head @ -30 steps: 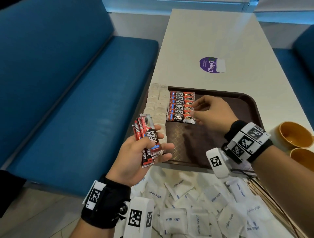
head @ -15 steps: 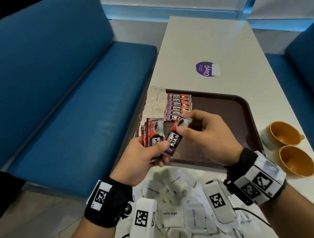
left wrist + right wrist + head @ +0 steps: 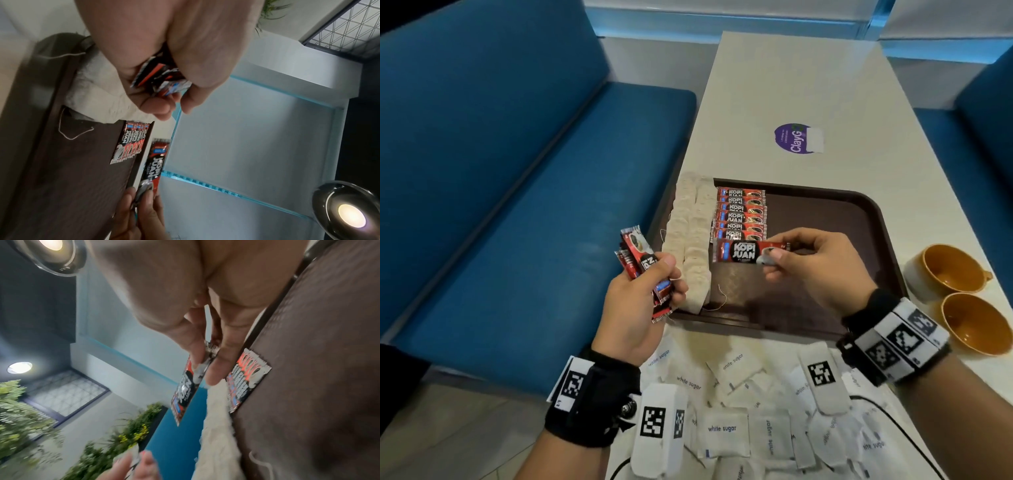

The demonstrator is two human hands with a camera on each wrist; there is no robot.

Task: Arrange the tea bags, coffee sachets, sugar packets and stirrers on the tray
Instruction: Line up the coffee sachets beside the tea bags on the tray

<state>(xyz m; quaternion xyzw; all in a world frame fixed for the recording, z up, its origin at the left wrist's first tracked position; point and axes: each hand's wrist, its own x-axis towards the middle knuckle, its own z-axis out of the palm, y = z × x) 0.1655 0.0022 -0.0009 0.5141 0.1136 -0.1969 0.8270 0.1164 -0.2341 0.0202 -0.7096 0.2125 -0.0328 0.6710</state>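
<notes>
A brown tray (image 3: 859,219) lies on the white table. Along its left side runs a column of pale tea bags (image 3: 693,240), and beside them a row of red coffee sachets (image 3: 739,214). My right hand (image 3: 774,260) pinches one coffee sachet (image 3: 743,251) by its end, level, just above the tray at the near end of that row; the same sachet (image 3: 186,391) shows in the right wrist view. My left hand (image 3: 654,284) grips a small bundle of coffee sachets (image 3: 640,260) left of the tray, over the bench; the bundle (image 3: 162,76) sits in the palm.
White sugar packets (image 3: 722,431) lie scattered on the table in front of the tray. Two orange cups (image 3: 948,270) stand at the right of the tray. A purple sticker (image 3: 794,138) marks the far table. A blue bench (image 3: 517,205) runs along the left.
My right hand took one sachet from the left hand's bundle and carried it out over the tray to the near end of the sachet row. The left hand moved slightly left.
</notes>
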